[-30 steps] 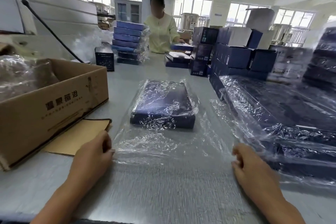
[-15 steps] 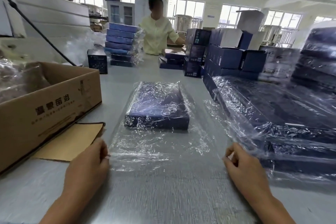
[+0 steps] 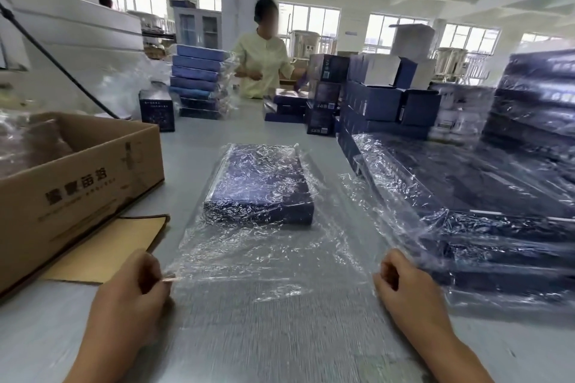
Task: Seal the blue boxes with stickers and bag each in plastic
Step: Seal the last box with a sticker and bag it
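Observation:
A flat dark blue box (image 3: 259, 185) lies on the grey table (image 3: 280, 345) inside a clear plastic bag (image 3: 258, 255), well toward the bag's far end. The bag's open end stretches toward me. My left hand (image 3: 130, 292) pinches the bag's near left corner. On the other side, my right hand (image 3: 407, 289) has its fingers curled on the near right corner. Both hands are well short of the box.
An open cardboard carton (image 3: 74, 183) stands at the left with a flap (image 3: 102, 249) lying beside it. Bagged blue boxes (image 3: 485, 196) pile up at the right. Stacks of blue boxes (image 3: 197, 84) and a person (image 3: 264, 62) are at the table's far end.
The bag's near edge has been drawn taut between my hands, which stay at its corners. The box stays in place; the head camera has tilted up slightly.

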